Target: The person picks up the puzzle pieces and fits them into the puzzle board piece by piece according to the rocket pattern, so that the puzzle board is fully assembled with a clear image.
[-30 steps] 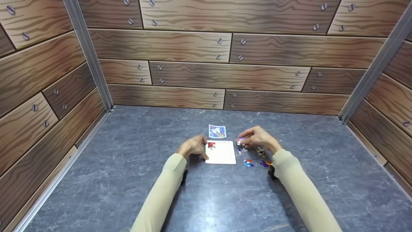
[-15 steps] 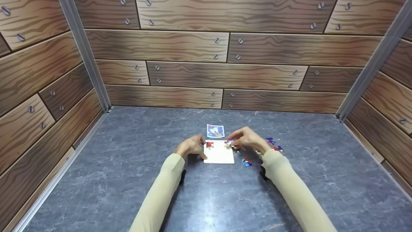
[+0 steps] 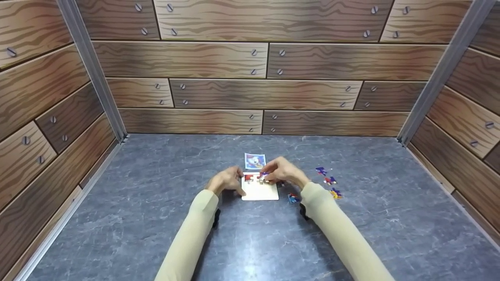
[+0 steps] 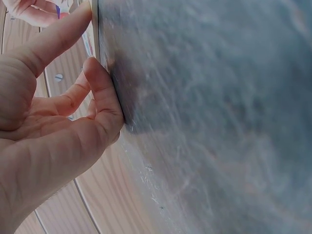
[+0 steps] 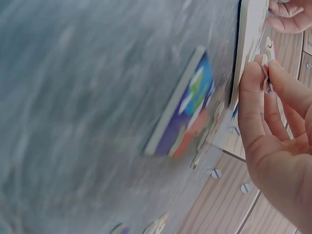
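Note:
A white square puzzle board (image 3: pixel 258 194) lies flat on the table in the head view. My left hand (image 3: pixel 226 180) holds its left edge, thumb near the front corner and index finger at the far corner. In the left wrist view the thumb and a bent finger (image 4: pixel 100 87) touch the edge. A red puzzle piece (image 3: pixel 248 178) sits in the board's far-left corner. Over the far-right part, my right hand (image 3: pixel 284 171) pinches a small purple and white puzzle piece (image 5: pixel 266 66) between thumb and fingertip. The fingers partly hide that piece.
A picture card (image 3: pixel 254 161) lies just beyond the board. Loose puzzle pieces (image 3: pixel 330 180) are scattered to the right, and a blue and red one (image 3: pixel 293 198) lies beside the right wrist. Wood-patterned walls (image 3: pixel 187 121) enclose the grey table.
My right hand has moved left with the pinched puzzle piece, from beside the board to over its far-right part. My left hand stays at the board's left edge. The head view has shifted slightly.

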The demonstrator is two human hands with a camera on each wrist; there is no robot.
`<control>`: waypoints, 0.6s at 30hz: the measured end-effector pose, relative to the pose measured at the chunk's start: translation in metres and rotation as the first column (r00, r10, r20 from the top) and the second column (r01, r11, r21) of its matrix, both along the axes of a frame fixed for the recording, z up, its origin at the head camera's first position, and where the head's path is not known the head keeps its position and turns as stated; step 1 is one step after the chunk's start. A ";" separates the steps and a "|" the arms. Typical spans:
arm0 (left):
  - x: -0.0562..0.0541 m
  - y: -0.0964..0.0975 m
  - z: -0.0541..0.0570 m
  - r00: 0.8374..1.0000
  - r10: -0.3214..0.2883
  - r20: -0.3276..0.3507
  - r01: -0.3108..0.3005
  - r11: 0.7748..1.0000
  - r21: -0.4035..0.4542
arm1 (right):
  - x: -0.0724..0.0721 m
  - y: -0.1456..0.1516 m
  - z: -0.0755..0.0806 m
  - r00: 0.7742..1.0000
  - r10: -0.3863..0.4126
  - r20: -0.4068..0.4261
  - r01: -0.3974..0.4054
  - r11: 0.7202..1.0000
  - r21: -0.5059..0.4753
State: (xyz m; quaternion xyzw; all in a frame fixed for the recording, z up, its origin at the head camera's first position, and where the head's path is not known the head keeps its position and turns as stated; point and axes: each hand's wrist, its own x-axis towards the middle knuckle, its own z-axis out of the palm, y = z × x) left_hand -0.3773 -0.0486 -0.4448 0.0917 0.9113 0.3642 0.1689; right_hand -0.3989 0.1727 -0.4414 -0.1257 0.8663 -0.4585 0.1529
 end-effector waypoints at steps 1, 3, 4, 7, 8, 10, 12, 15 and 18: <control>0.000 0.000 0.000 1.000 0.002 -0.003 -0.002 1.000 -0.002 | 0.000 -0.002 -0.001 1.000 -0.004 0.002 0.004 1.000 -0.004; 0.000 0.000 0.000 1.000 0.001 -0.013 -0.001 1.000 -0.009 | -0.001 -0.005 -0.002 1.000 -0.019 0.001 0.019 1.000 -0.006; 0.000 0.000 0.000 1.000 -0.001 -0.017 0.001 1.000 -0.010 | -0.002 -0.005 -0.002 1.000 -0.027 0.001 0.027 1.000 -0.003; 0.000 0.000 0.000 1.000 -0.004 -0.020 0.004 1.000 -0.013 | -0.004 -0.008 -0.003 0.999 -0.045 0.001 0.045 0.999 0.002; 0.000 0.000 0.000 1.000 -0.004 -0.013 0.004 1.000 -0.009 | -0.004 -0.008 -0.004 0.999 -0.047 -0.002 0.047 0.999 -0.001; 0.000 0.000 0.000 1.000 -0.008 -0.007 0.008 1.000 -0.006 | -0.005 -0.010 -0.005 0.999 -0.042 -0.016 0.042 0.999 -0.003; 0.000 0.000 -0.001 1.000 -0.011 -0.004 0.011 1.000 -0.004 | -0.005 -0.011 -0.006 0.999 -0.032 -0.038 0.032 0.999 0.000; 0.000 -0.001 -0.001 1.000 -0.016 -0.009 0.016 1.000 -0.011 | -0.006 -0.015 -0.006 0.998 -0.024 -0.064 0.024 1.000 0.007; 0.000 -0.002 -0.001 1.000 -0.011 -0.011 0.011 1.000 -0.015 | -0.005 -0.018 -0.006 0.997 -0.023 -0.073 0.024 1.000 0.010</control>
